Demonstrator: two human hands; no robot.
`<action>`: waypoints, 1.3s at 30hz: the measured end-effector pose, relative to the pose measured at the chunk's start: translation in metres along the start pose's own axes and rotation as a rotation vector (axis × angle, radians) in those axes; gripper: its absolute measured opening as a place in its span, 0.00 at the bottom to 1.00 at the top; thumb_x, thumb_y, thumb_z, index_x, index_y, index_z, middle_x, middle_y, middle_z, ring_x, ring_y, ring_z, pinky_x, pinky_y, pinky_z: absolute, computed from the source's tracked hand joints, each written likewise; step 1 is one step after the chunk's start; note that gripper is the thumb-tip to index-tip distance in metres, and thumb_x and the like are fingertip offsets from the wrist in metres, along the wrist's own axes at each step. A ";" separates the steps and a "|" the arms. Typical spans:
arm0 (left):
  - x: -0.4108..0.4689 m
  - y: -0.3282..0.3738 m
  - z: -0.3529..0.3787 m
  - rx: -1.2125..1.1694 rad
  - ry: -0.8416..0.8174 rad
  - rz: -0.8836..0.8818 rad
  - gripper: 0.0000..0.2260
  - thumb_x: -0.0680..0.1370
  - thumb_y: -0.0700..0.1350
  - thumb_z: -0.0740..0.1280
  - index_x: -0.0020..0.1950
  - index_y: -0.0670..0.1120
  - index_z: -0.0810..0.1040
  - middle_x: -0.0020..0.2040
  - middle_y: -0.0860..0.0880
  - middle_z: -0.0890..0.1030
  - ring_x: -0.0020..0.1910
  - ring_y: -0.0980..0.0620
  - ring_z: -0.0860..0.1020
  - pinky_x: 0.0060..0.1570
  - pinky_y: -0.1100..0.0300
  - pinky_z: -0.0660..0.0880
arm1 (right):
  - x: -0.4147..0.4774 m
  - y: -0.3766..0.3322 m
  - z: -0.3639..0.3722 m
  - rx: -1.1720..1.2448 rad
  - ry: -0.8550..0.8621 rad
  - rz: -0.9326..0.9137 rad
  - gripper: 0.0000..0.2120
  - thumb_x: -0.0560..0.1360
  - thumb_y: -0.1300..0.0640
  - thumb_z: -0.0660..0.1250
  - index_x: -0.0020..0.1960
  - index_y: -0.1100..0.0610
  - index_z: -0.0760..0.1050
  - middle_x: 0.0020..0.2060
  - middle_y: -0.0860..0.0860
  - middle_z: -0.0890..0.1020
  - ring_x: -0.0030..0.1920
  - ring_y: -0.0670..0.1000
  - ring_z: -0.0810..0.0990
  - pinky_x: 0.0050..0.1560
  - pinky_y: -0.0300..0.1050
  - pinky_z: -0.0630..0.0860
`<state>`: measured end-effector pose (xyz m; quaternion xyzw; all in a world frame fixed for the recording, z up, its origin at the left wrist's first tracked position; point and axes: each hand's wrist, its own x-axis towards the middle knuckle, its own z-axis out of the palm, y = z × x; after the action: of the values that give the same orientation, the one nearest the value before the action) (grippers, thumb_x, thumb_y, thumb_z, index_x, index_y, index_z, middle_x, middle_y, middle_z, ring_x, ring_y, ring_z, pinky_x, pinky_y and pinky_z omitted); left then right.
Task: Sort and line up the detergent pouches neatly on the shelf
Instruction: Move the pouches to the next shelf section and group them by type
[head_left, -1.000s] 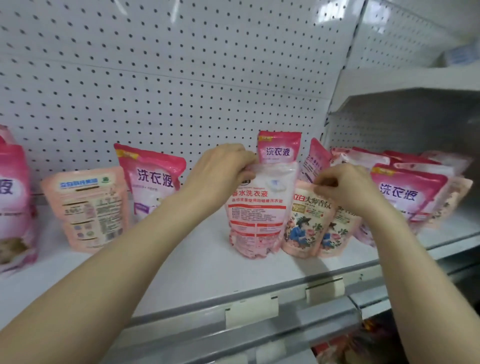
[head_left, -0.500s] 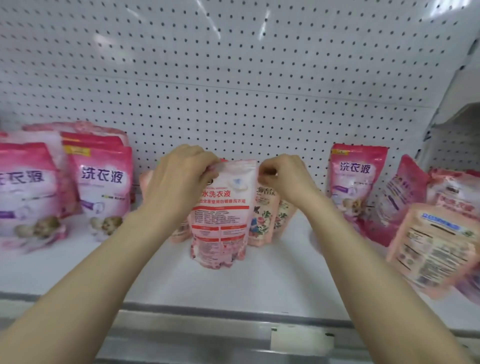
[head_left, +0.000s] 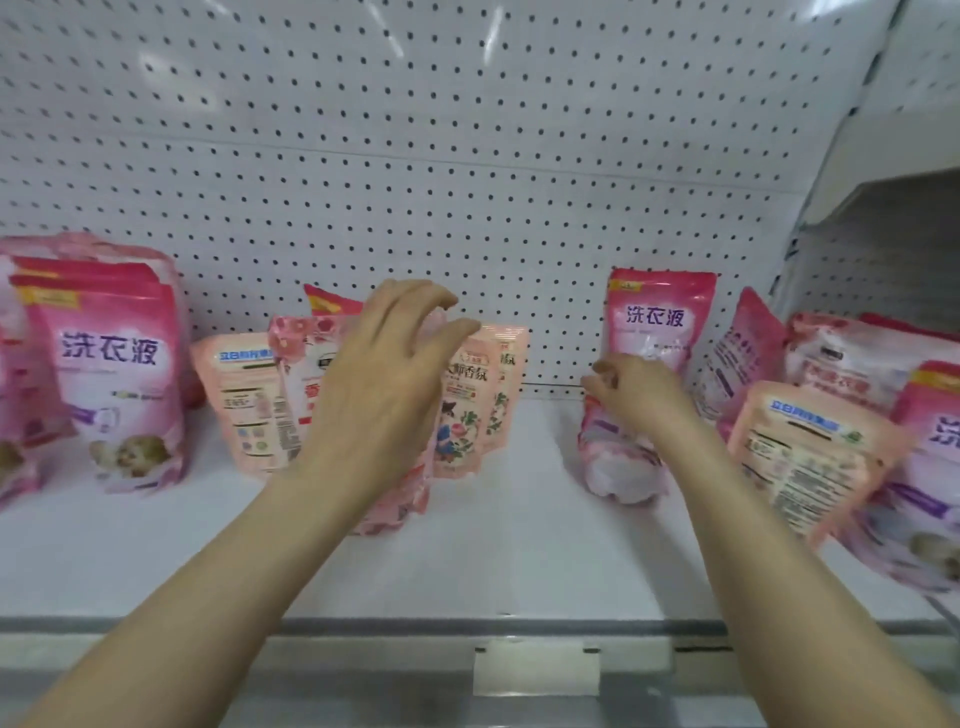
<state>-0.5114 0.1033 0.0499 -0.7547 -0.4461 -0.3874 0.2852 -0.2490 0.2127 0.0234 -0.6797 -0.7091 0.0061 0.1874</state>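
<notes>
A pink-and-white detergent pouch (head_left: 298, 374) stands mid-shelf. My left hand (head_left: 389, 374) hovers in front of it with fingers spread and loosely bent, holding nothing. Two peach flowered pouches (head_left: 467, 410) stand just right of it, and a peach pouch (head_left: 244, 410) showing its back stands to the left. My right hand (head_left: 636, 395) is further right, fingers loosely curled and empty, in front of an upright pink pouch (head_left: 660, 317). I cannot tell whether it touches that pouch.
A row of pink pouches (head_left: 114, 374) stands at the left. At the right, a tilted pink pouch (head_left: 743, 348), a peach pouch (head_left: 810, 457) and more pink pouches (head_left: 930, 467) lean in a jumble. White shelf board (head_left: 519, 545), pegboard back wall (head_left: 467, 182), price rail (head_left: 535, 670).
Both hands have let go of the pink-and-white pouch, which now stands on the shelf. My right hand has moved right to the upright pink pouch.
</notes>
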 end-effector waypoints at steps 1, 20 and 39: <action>0.000 0.012 0.009 -0.047 -0.012 0.023 0.22 0.68 0.28 0.68 0.61 0.40 0.78 0.62 0.39 0.75 0.63 0.38 0.71 0.59 0.47 0.72 | -0.006 0.011 0.011 -0.072 -0.137 0.014 0.19 0.81 0.44 0.59 0.63 0.52 0.79 0.60 0.56 0.81 0.62 0.59 0.77 0.57 0.49 0.74; 0.030 0.103 0.183 -0.740 -0.865 -0.928 0.31 0.72 0.47 0.74 0.70 0.39 0.65 0.60 0.40 0.77 0.58 0.42 0.77 0.55 0.51 0.75 | -0.112 0.075 -0.064 0.055 0.678 -0.174 0.10 0.76 0.60 0.70 0.57 0.54 0.83 0.52 0.51 0.84 0.54 0.56 0.77 0.52 0.43 0.68; 0.057 0.092 0.131 -1.398 -0.005 -0.785 0.12 0.78 0.35 0.65 0.53 0.52 0.76 0.46 0.55 0.82 0.44 0.60 0.82 0.40 0.67 0.77 | -0.056 0.078 -0.085 0.046 0.499 -0.034 0.08 0.77 0.49 0.69 0.48 0.52 0.84 0.37 0.49 0.85 0.38 0.53 0.82 0.43 0.50 0.79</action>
<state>-0.3685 0.1903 0.0198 -0.5477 -0.3336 -0.6475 -0.4117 -0.1502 0.1434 0.0676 -0.6436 -0.6519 -0.1489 0.3725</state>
